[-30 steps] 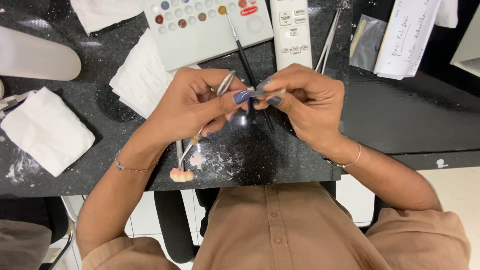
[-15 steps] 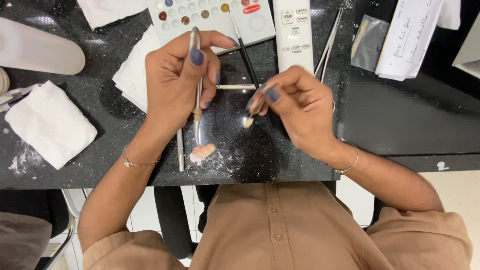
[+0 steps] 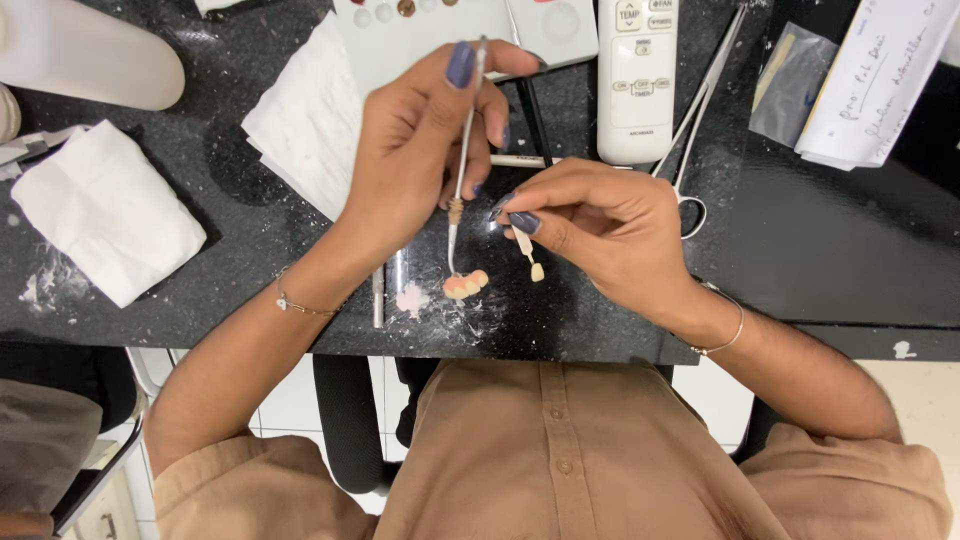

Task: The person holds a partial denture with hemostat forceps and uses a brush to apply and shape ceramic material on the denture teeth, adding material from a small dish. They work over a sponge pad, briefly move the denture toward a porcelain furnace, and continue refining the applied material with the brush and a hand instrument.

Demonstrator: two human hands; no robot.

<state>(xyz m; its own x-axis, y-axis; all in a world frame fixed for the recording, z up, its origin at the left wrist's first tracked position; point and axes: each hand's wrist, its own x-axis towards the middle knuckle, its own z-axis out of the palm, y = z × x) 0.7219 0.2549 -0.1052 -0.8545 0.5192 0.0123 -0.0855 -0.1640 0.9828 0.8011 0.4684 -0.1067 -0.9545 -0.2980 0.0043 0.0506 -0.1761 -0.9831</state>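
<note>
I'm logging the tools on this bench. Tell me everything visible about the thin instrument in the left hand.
The thin instrument is a slender metal rod, silvery, with a ribbed brownish collar low on its shaft and a fine curved tip. The left hand pinches it near the top, holding it nearly upright. Its tip touches a small pink-and-cream dental piece lying on the black speckled counter.

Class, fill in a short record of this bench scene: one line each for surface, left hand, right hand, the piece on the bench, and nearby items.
Surface: black speckled stone bench
Left hand: holds a thin metal instrument, tip at the dental piece
Right hand: pinches a small stick with a tooth-coloured tab
Piece: small pink and cream row of teeth, lying on the bench
Nearby: white folded tissue, white remote control, metal scissors-like forceps
</note>
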